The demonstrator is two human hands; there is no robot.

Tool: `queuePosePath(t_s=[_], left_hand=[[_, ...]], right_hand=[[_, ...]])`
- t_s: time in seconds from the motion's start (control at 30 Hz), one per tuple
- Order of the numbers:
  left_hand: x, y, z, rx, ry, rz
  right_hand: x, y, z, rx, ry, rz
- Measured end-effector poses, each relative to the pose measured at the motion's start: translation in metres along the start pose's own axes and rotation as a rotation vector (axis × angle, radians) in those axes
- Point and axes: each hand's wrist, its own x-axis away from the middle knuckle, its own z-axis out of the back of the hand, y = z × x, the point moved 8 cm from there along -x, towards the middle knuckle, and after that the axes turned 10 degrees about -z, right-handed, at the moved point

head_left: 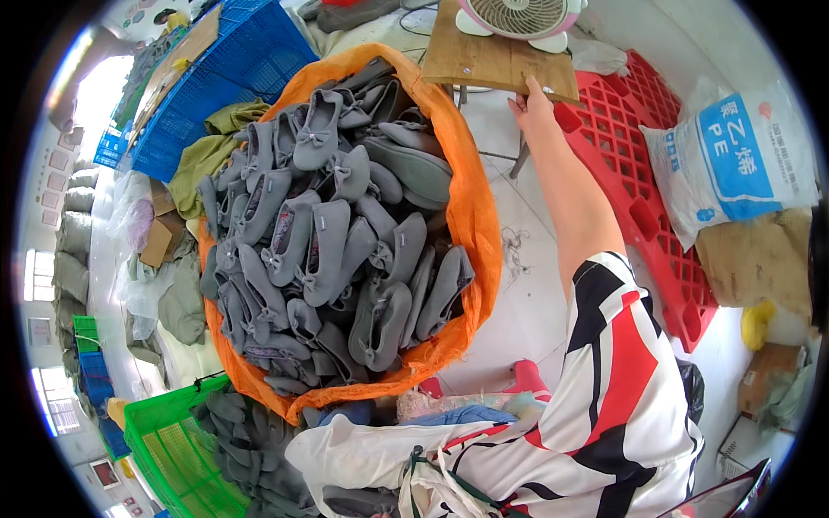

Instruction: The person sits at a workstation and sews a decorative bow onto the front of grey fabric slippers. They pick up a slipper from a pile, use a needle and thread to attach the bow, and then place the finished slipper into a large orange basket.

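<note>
My right arm reaches forward, and my right hand (534, 105) is closed on the near edge of a wooden-topped stool (484, 65) with metal legs. On that stool stands a pink and white fan (522, 17). A grey shoe (363, 499) lies against my white apron (354, 453) at the lower edge. Beside it only a sliver of skin shows, perhaps my left hand (380, 515); its fingers are hidden. In front of me a big orange sack (482, 285) gapes wide, heaped with grey slip-on shoes (328, 242) that have small bows.
To the lower left stands a green crate (155, 449) beside more grey shoes (250, 449). A blue crate (250, 60) is at the upper left. Along the right lie a red plastic pallet (639, 207), a white and blue printed sack (725, 160) and a cardboard box (768, 375).
</note>
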Motion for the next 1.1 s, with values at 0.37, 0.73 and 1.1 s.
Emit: queuePosePath(t_s=[0.37, 0.73, 1.1], left_hand=[[-0.005, 0.048, -0.009, -0.249, -0.116, -0.066], [0.029, 0.01, -0.026, -0.153, 0.387, -0.19], [0.136, 0.003, -0.008, -0.105, 0.701, 0.086]], right_hand=[[0.019, 0.006, 0.006, 0.126, -0.021, -0.083], [0.358, 0.217, -0.005, 0.974, -0.915, 0.281], [0.764, 0.336, 0.117, 1.194, -2.389, 0.344]])
